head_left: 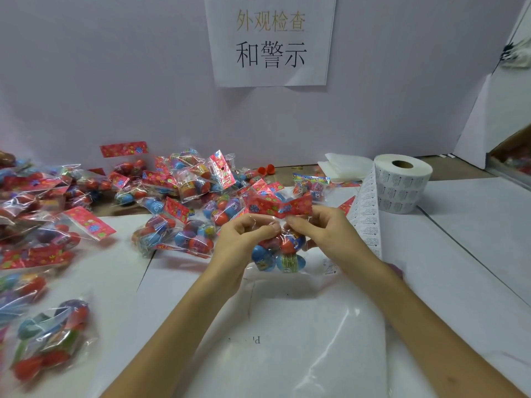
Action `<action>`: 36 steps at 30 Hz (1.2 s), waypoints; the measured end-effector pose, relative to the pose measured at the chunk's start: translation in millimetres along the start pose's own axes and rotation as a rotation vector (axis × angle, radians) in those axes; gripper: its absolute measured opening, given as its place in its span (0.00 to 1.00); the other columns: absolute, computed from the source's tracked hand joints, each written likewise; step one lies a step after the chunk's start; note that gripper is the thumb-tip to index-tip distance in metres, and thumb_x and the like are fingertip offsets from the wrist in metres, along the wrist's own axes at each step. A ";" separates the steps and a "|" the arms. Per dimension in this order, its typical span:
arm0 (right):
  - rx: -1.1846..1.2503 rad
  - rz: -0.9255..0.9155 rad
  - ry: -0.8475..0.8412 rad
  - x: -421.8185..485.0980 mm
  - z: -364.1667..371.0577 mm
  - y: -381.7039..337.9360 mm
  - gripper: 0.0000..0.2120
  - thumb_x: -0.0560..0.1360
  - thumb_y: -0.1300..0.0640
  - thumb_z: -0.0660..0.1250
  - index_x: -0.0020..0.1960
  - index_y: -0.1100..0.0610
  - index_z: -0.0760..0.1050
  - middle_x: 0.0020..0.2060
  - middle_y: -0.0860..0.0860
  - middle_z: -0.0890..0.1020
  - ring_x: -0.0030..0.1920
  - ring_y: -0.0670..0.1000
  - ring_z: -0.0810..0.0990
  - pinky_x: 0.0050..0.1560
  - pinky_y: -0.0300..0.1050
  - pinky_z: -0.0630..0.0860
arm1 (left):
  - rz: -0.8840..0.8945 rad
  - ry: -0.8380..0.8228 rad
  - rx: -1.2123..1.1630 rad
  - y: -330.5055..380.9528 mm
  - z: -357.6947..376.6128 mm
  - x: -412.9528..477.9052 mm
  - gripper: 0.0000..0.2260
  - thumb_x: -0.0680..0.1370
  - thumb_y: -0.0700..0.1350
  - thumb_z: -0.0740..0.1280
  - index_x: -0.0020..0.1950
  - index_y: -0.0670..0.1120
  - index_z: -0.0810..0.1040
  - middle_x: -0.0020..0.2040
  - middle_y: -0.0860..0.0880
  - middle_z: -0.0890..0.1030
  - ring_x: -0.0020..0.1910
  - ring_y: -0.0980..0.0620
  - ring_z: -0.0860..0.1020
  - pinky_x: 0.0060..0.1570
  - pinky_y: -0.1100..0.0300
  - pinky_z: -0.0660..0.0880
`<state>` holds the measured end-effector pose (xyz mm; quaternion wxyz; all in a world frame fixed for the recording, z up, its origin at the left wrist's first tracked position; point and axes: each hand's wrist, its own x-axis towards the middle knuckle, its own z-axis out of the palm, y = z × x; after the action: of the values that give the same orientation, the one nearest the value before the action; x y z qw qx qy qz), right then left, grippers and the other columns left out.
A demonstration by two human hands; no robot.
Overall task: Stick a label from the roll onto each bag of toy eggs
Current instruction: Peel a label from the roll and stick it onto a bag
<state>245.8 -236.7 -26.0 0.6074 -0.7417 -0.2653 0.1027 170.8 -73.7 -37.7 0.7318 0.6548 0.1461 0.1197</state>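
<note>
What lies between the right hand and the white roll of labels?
In the head view, the unrolled white strip of labels runs between the white label roll and the right hand, which pinches the clear bag of toy eggs.

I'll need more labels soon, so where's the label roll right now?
In the head view the label roll stands on end at the far right of the table, its strip trailing toward the right hand.

print on the label roll (402,186) is unreadable.
</note>
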 end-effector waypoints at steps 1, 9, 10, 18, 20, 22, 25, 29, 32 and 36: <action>0.016 0.007 -0.014 -0.2 -0.1 -0.4 0.05 0.79 0.55 0.71 0.51 0.55 0.83 0.38 0.51 0.86 0.36 0.46 0.83 0.36 0.39 0.78 | 0.003 0.006 -0.022 0.4 -0.3 0.0 0.04 0.76 0.40 0.74 0.50 0.44 0.85 0.48 0.45 0.87 0.50 0.46 0.85 0.43 0.54 0.83; 0.044 0.025 -0.011 0.9 -3.9 -1.5 0.04 0.75 0.61 0.74 0.48 0.54 0.85 0.43 0.55 0.87 0.44 0.56 0.86 0.45 0.47 0.84 | -0.022 0.017 -0.027 0.9 3.2 -1.8 0.06 0.77 0.40 0.74 0.53 0.43 0.84 0.55 0.41 0.85 0.55 0.41 0.85 0.51 0.44 0.83; 0.044 0.026 -0.013 0.9 -4.1 -1.7 0.05 0.75 0.62 0.74 0.48 0.54 0.85 0.44 0.55 0.88 0.46 0.57 0.86 0.46 0.49 0.84 | -0.021 0.017 -0.026 0.3 3.6 -1.7 0.05 0.77 0.40 0.74 0.51 0.43 0.85 0.54 0.42 0.85 0.55 0.41 0.85 0.50 0.45 0.84; -0.016 -0.018 0.005 0.8 -5.4 -2.2 0.02 0.77 0.59 0.73 0.49 0.54 0.85 0.36 0.51 0.87 0.36 0.50 0.84 0.40 0.44 0.80 | -0.007 0.004 -0.043 -3.3 4.0 -2.0 0.05 0.77 0.44 0.74 0.50 0.43 0.86 0.48 0.44 0.88 0.47 0.46 0.87 0.44 0.54 0.84; -0.087 -0.111 0.069 2.6 -13.0 -6.9 0.03 0.79 0.56 0.71 0.48 0.49 0.83 0.35 0.48 0.85 0.34 0.47 0.82 0.39 0.38 0.76 | 0.029 0.029 -0.030 -4.5 2.9 -1.1 0.03 0.77 0.45 0.74 0.47 0.46 0.86 0.43 0.48 0.88 0.41 0.51 0.86 0.40 0.60 0.83; -0.130 -0.203 0.272 5.6 -30.3 -11.4 0.04 0.78 0.56 0.72 0.48 0.47 0.81 0.40 0.45 0.84 0.39 0.45 0.82 0.44 0.40 0.77 | 0.104 0.094 0.042 -5.7 -1.1 2.0 0.02 0.78 0.45 0.74 0.46 0.49 0.85 0.38 0.53 0.87 0.37 0.57 0.85 0.36 0.66 0.80; -0.343 -0.184 0.667 4.9 -60.1 -5.8 0.09 0.74 0.58 0.75 0.54 0.52 0.80 0.53 0.48 0.81 0.54 0.50 0.79 0.57 0.46 0.75 | 0.252 0.186 0.196 -8.7 -5.5 4.3 0.04 0.79 0.45 0.73 0.45 0.53 0.83 0.39 0.53 0.86 0.39 0.58 0.85 0.34 0.69 0.78; -0.490 0.124 0.652 5.7 -78.8 8.6 0.28 0.72 0.59 0.76 0.68 0.55 0.69 0.67 0.55 0.66 0.65 0.60 0.72 0.60 0.46 0.69 | 0.407 0.276 0.489 -12.2 -3.7 3.8 0.06 0.80 0.48 0.72 0.55 0.54 0.77 0.48 0.56 0.84 0.41 0.55 0.85 0.36 0.62 0.83; -0.333 0.137 0.610 8.9 -73.5 11.2 0.32 0.69 0.62 0.77 0.69 0.54 0.67 0.64 0.52 0.67 0.58 0.54 0.74 0.55 0.44 0.69 | 0.437 0.324 0.700 -16.0 -4.4 5.7 0.22 0.79 0.49 0.72 0.71 0.52 0.70 0.55 0.50 0.85 0.40 0.52 0.84 0.43 0.51 0.85; -0.283 0.130 0.520 8.2 -55.7 10.2 0.33 0.71 0.61 0.77 0.70 0.53 0.65 0.58 0.51 0.77 0.56 0.52 0.76 0.53 0.43 0.69 | 0.562 0.468 1.042 -16.6 -7.8 5.0 0.31 0.77 0.50 0.75 0.77 0.50 0.67 0.65 0.47 0.81 0.54 0.47 0.80 0.51 0.51 0.81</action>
<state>281.8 -280.9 -20.9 0.5378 -0.8358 -0.0644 -0.0901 172.4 -66.6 -55.3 0.2066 0.8948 0.1636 0.3604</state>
